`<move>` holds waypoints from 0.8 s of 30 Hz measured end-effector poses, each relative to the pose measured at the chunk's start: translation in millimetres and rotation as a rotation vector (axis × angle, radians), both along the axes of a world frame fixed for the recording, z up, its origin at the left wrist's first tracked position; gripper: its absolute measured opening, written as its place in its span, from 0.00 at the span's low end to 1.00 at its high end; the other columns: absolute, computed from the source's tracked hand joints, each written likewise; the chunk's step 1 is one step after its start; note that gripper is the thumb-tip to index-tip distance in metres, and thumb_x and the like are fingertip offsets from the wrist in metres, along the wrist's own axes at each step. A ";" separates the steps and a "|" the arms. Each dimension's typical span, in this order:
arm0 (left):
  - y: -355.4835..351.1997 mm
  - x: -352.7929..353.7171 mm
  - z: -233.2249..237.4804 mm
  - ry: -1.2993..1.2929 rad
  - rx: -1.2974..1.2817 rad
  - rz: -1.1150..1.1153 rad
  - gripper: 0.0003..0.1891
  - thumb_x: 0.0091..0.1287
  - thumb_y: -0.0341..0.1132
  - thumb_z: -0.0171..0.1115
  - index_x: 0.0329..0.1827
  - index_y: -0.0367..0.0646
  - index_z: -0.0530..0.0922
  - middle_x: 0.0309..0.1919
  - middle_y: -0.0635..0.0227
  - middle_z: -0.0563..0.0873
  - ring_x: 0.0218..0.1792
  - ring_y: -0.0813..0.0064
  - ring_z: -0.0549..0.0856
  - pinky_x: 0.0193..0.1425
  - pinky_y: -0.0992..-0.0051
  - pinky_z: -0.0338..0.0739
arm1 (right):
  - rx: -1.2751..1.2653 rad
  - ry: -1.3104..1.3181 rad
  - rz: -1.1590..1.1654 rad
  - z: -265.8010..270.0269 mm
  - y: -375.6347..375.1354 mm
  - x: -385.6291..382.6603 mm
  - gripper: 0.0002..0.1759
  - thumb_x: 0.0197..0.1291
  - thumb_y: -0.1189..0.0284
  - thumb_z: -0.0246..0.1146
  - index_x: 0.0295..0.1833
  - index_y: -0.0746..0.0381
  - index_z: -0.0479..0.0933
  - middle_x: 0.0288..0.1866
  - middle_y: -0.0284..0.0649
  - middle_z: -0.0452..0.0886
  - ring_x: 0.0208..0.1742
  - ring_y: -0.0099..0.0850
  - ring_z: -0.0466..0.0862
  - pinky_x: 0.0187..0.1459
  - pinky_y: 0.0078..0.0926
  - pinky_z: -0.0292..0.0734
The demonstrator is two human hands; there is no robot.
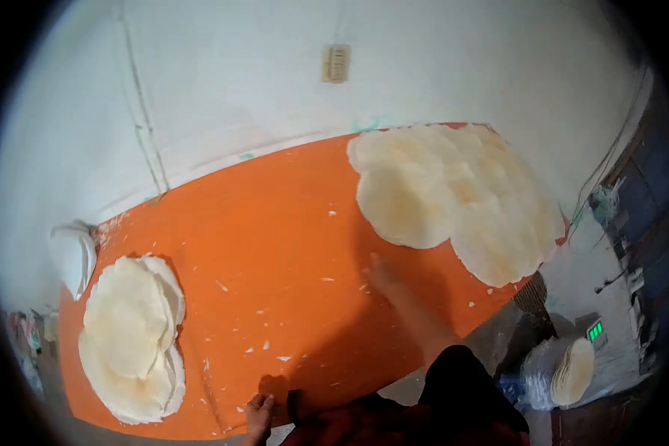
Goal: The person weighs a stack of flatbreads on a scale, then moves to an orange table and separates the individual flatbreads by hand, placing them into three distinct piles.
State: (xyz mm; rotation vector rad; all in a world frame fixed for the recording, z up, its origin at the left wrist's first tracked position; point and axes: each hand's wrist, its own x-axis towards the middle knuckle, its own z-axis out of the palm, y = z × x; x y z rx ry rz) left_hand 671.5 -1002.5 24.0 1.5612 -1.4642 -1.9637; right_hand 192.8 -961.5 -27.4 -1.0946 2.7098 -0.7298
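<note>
Matt orange tabletop point(275, 223); thin, dry, papery wafers point(453, 193).

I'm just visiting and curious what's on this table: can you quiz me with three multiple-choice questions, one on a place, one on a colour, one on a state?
1. Where on the table is the bigger spread of pale discs?
A. far right corner
B. near left
C. middle
2. What colour is the table top?
A. blue
B. orange
C. green
3. The right hand is
A. gripping a disc
B. empty, stretched over the table
C. out of view
Answers: 1 A, it covers the far right corner; 2 B, bright orange shows all round the discs; 3 B, it is over bare table just short of the discs, holding nothing.
</note>
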 end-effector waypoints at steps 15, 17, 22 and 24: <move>17.7 -43.9 -45.2 -0.631 -0.791 -0.141 0.16 0.52 0.43 0.60 0.21 0.37 0.74 0.14 0.54 0.75 0.19 0.56 0.77 0.22 0.62 0.70 | 0.395 0.543 -0.011 31.2 44.3 -119.2 0.19 0.55 0.69 0.53 0.55 0.57 0.67 0.49 0.40 0.72 0.49 0.38 0.74 0.43 0.44 0.71; 18.9 -48.2 -42.7 -0.717 -0.828 -0.149 0.16 0.52 0.44 0.60 0.21 0.37 0.74 0.14 0.54 0.74 0.18 0.55 0.76 0.22 0.62 0.69 | 0.452 0.401 -0.036 44.1 40.6 -124.5 0.15 0.55 0.70 0.53 0.49 0.58 0.71 0.46 0.40 0.73 0.47 0.37 0.75 0.43 0.41 0.72; 16.7 -50.5 -30.1 -0.657 -0.855 -0.270 0.15 0.53 0.42 0.61 0.27 0.36 0.75 0.14 0.59 0.75 0.17 0.64 0.75 0.21 0.67 0.69 | 0.278 0.448 0.049 57.3 28.0 -115.6 0.07 0.50 0.73 0.54 0.35 0.59 0.76 0.34 0.40 0.78 0.38 0.37 0.79 0.37 0.36 0.75; 10.7 -55.6 -36.0 -0.390 -0.576 -0.187 0.13 0.56 0.39 0.59 0.29 0.35 0.76 0.18 0.65 0.77 0.22 0.70 0.77 0.25 0.69 0.71 | 0.245 0.412 0.145 58.7 5.9 -81.2 0.06 0.46 0.75 0.55 0.31 0.61 0.76 0.30 0.42 0.79 0.33 0.40 0.80 0.32 0.38 0.76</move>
